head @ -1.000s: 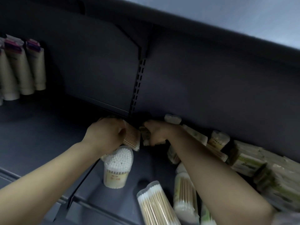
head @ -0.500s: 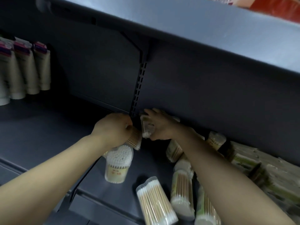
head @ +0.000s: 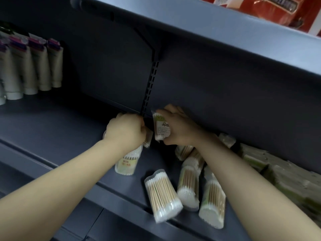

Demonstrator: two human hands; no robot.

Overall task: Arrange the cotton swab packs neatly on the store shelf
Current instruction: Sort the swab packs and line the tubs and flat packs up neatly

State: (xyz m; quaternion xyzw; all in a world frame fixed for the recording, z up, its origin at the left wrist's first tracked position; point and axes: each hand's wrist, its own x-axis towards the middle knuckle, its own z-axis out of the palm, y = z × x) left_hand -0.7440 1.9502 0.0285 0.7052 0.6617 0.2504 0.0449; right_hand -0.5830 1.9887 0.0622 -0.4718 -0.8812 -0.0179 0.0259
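Observation:
My right hand [head: 180,127] grips a cotton swab pack [head: 161,126] with a green label and holds it upright near the back wall of the dark shelf [head: 52,129]. My left hand [head: 126,131] is curled round another swab pack [head: 147,139], mostly hidden under the fist. Below the left wrist an upright tub of swabs [head: 127,162] stands on the shelf. Three clear packs of wooden swabs [head: 161,193] lie loose near the front edge, under my right forearm.
Cream tubes with purple tops [head: 33,66] hang at the far left. Green-labelled flat packs [head: 271,164] are piled at the right along the back wall. The upper shelf [head: 225,33] overhangs, with red packaging [head: 278,9] on top. A slotted upright [head: 150,87] divides the back.
Both hands have moved further back toward the wall. My right hand has turned its pack upright so the label shows. The camera has tilted up.

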